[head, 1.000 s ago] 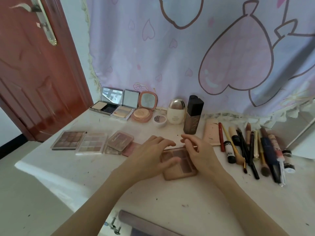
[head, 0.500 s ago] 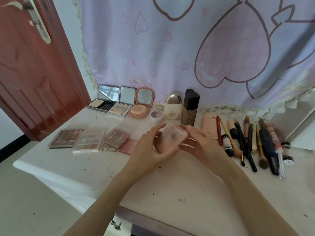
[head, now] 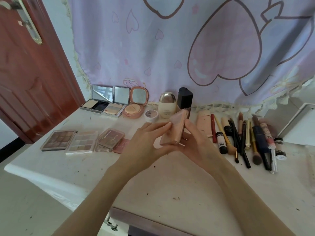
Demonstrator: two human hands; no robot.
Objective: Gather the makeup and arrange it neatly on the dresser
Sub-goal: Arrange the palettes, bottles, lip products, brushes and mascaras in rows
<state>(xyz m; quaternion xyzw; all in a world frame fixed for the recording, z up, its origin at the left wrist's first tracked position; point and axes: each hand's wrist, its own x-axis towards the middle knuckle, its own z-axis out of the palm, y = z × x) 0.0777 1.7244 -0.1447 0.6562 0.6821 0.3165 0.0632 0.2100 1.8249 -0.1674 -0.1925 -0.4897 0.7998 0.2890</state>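
1. White counter [head: 170, 184], scuffed and speckled, set against a lilac heart-print curtain [head: 170, 48]; red-brown door [head: 25, 82] at left.
2. Left hand [head: 144, 145]: fingers curled, pinching the near-left edge of a pink palette [head: 175, 130], thumb under it.
3. Right hand [head: 196, 142]: cupped round the palette's right side, fingers curled onto it. Palette is lifted off the counter, tilted on edge, lid apparently closed.
4. Step in hand, as I judge it: one stray palette picked up and being readied for placing.
5. Outward left: eyeshadow palettes [head: 71, 140] in a row, a small stack at its right end. Rear: open compacts [head: 109, 103], cream bottle [head: 167, 106], dark bottle [head: 185, 99]. Right: brushes and pencils [head: 247, 137] laid roughly parallel.
6. Next move probably calls for carrying it left and setting it flat, squared to that row, without nudging the stack.
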